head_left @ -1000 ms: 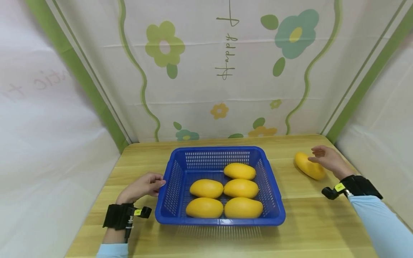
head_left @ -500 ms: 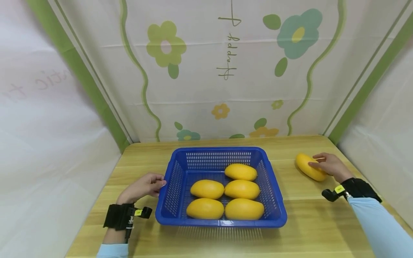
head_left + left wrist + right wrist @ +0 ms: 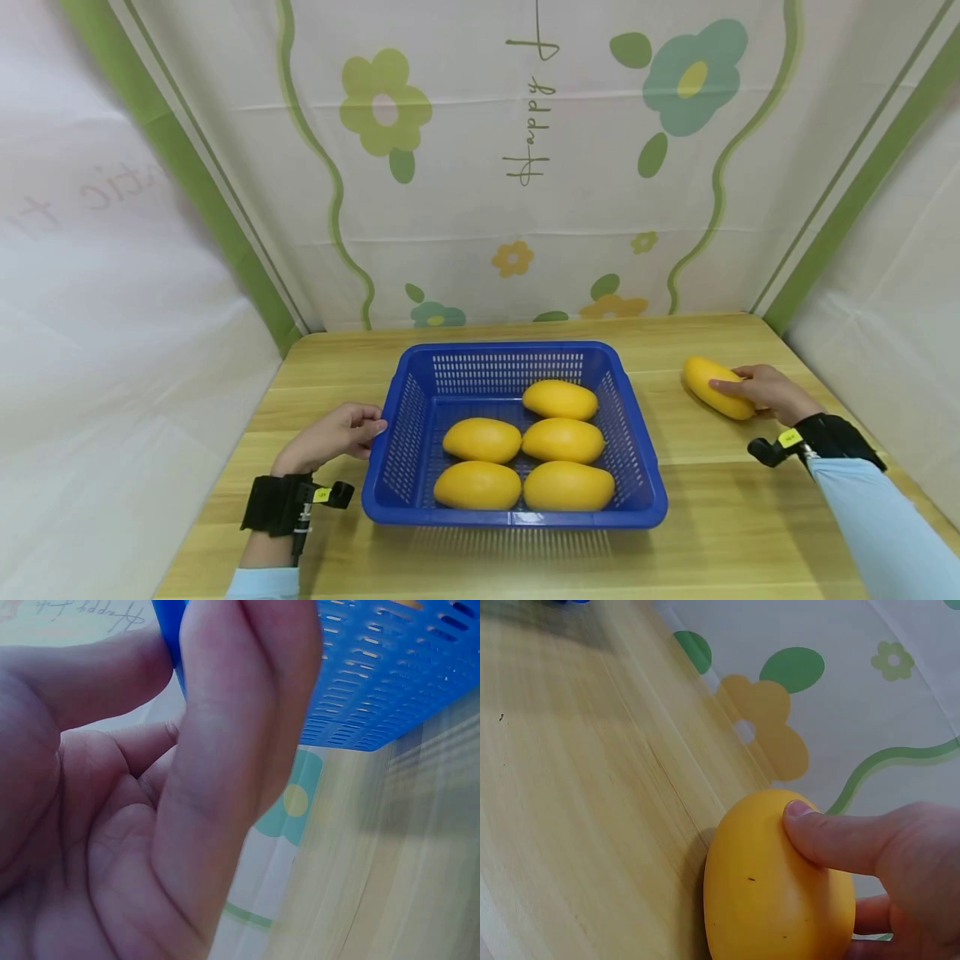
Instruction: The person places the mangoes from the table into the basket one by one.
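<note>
A blue plastic basket (image 3: 495,347) sits mid-table and holds several yellow mangoes (image 3: 558,400). My left hand (image 3: 337,432) grips the basket's left rim; the left wrist view shows the fingers (image 3: 240,712) and thumb pinching the blue wall (image 3: 390,667). One more yellow mango (image 3: 712,385) lies on the table at the far right, outside the basket. My right hand (image 3: 759,390) wraps around its right end. In the right wrist view the thumb presses on top of this mango (image 3: 765,900) and the other fingers curl under it.
The wooden table (image 3: 712,508) is walled in by flowered cloth: a back wall (image 3: 525,167) and side walls that stand close to both hands. Bare tabletop runs between the basket and the loose mango and along the front edge.
My right hand has dropped from hovering over the loose mango and closed around it. The left hand and the basket have stayed put.
</note>
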### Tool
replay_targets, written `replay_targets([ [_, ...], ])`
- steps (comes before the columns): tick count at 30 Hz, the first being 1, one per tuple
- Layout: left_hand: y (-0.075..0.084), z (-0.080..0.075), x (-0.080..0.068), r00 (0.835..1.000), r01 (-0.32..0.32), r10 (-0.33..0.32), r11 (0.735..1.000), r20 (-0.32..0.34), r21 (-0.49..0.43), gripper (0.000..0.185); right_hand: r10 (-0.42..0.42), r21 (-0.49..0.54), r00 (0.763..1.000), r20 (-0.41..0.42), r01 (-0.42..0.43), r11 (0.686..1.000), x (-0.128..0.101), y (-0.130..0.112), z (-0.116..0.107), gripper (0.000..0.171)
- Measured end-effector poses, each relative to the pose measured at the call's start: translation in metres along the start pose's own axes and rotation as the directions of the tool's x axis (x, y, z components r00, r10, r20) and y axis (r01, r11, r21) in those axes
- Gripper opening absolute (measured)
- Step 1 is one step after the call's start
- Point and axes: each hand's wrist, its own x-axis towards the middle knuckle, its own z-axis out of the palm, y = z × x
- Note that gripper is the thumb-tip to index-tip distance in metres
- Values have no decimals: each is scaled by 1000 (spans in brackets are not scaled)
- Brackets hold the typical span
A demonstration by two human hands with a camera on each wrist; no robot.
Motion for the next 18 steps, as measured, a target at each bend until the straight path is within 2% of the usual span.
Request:
replay_targets([
  [6, 0, 1, 0, 1000, 3, -3, 1000, -6, 9, 29, 14, 50, 1000, 4, -14, 999, -2, -3, 3, 95],
  [14, -1, 1, -1, 1000, 5, -4, 1000, -8, 17, 29, 14, 90, 1000, -26, -12, 996, -1, -4, 7, 80],
  [18, -1, 0, 0, 1000, 4, -4, 1000, -7, 18, 29, 8, 94, 1000, -27, -6, 996, 0, -1, 7, 79],
])
